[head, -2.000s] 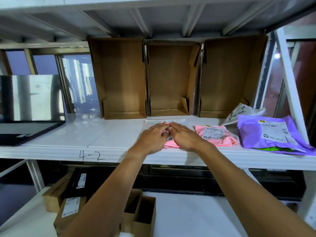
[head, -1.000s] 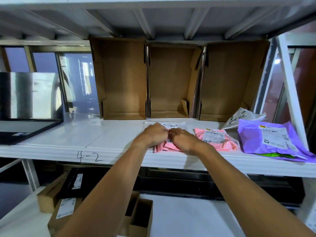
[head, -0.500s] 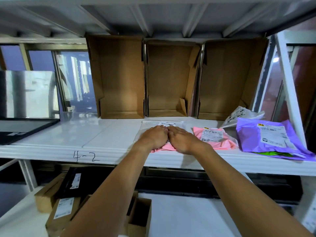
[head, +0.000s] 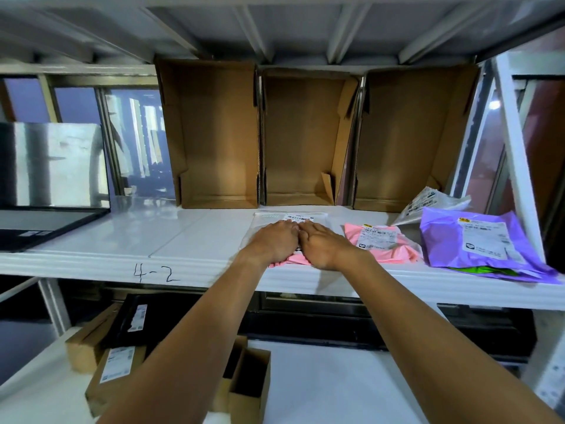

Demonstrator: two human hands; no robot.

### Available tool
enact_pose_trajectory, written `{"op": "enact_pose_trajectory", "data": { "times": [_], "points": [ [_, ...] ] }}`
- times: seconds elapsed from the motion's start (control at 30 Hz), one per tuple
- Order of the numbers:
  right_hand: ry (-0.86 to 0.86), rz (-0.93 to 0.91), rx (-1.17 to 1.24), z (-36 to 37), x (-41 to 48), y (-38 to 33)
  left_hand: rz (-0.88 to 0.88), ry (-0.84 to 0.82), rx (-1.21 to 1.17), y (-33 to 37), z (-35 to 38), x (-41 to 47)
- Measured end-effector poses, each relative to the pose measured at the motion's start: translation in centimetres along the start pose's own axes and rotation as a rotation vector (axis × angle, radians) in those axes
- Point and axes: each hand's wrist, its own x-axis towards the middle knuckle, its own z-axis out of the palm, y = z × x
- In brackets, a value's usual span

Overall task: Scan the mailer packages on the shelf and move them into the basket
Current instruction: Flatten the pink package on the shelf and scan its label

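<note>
Left hand (head: 275, 244) and right hand (head: 324, 249) together at frame centre, covering most of a clear plastic mailer with pink contents (head: 299, 216) on the white shelf (head: 183, 240), fingers (head: 289, 228) touching it, grip impossible to tell

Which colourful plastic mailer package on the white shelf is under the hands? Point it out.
The pink plastic mailer under the left hand and right hand; the second pink mailer and the purple mailer lie untouched further right.
</note>
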Motion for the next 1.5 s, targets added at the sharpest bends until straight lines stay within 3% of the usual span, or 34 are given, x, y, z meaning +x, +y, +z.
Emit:
{"op": "enact_pose_trajectory", "data": {
  "times": [0.1, 0.33, 0.53, 0.87, 1.13, 1.27, 1.5],
  "points": [
    [0.012, -0.008, 0.030, 0.1, -0.1, 0.1, 0.026, 0.015, 0.033, 0.0, 0.1, -0.4],
    [0.074, 0.012, 0.165, -0.2, -0.6, 0.0, 0.058, -0.184, 0.064, -2.1, 0.8, -0.8],
    [0.081, 0.059, 0.301, -0.5, -0.8, 0.0, 0.061, -0.249, 0.101, -2.1, 0.1, -1.4],
    [0.283, 0.067, 0.533, -0.8, -1.8, 0.7, 0.089, -0.341, -0.014, -1.3, -2.4, -2.7],
    [0.346, 0.071, 0.544, -0.8, -1.8, 0.5, 0.095, -0.242, 0.031, -2.5, -2.9, -1.7],
    [0.317, 0.065, 0.500, -0.8, -1.7, 0.5, 0.089, -0.109, -0.017, -3.6, -2.9, -1.3],
    [0.267, 0.055, 0.286, -0.4, -1.2, 0.1, 0.052, -0.014, -0.058, -1.9, -0.3, -1.3]
  ]
}}
